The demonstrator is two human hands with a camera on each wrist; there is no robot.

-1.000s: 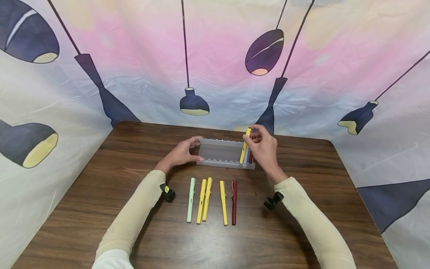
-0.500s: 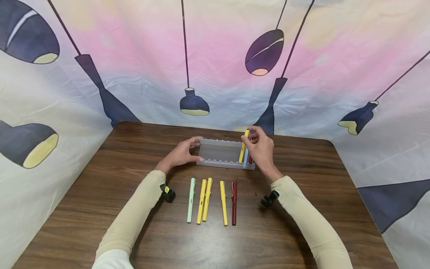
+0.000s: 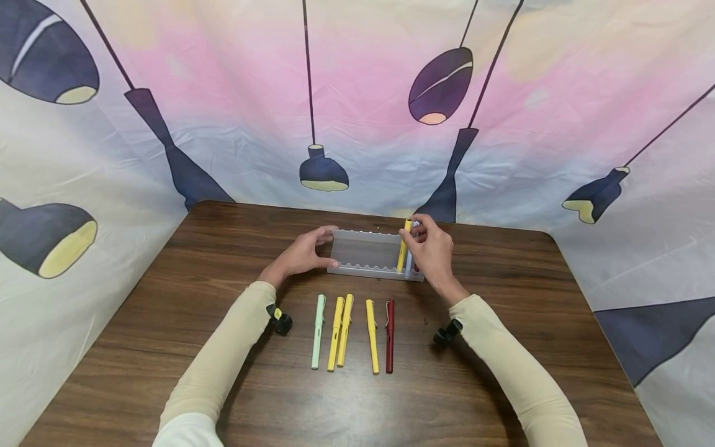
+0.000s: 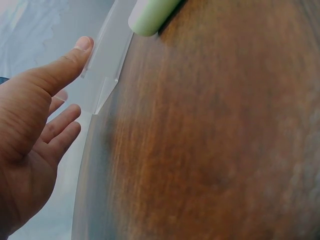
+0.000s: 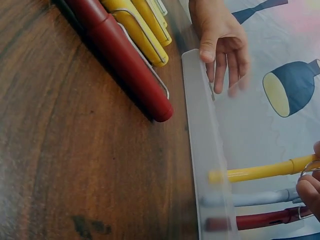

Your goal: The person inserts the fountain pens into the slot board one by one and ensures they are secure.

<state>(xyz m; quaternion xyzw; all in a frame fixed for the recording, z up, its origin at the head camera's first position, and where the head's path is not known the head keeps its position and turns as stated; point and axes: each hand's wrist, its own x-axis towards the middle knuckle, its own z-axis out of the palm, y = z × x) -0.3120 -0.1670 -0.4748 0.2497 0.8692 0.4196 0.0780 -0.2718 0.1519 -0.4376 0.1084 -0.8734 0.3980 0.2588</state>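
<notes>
My right hand (image 3: pixel 434 251) pinches a yellow pen (image 3: pixel 403 248) near its capped end, at the right part of a clear pen tray (image 3: pixel 363 270) with scalloped edges. In the right wrist view the lower end of this yellow pen (image 5: pixel 260 172) sits behind the tray's front wall. Beside it in the tray lie a pale blue pen (image 5: pixel 265 198) and a dark red pen (image 5: pixel 265 219), partly hidden by my hand in the head view. My left hand (image 3: pixel 301 253) holds the tray's left end, thumb at the front corner and fingers at the back.
On the wooden table (image 3: pixel 268 385), in front of the tray, lie a light green pen (image 3: pixel 318 332), several yellow pens (image 3: pixel 372 336) and a dark red pen (image 3: pixel 390 336). A printed cloth (image 3: pixel 368 136) hangs behind the table's back edge.
My right hand has moved slightly left and lower, bringing the yellow pen down into the tray beside the pale blue one. The left hand and the pens on the table stay put.
</notes>
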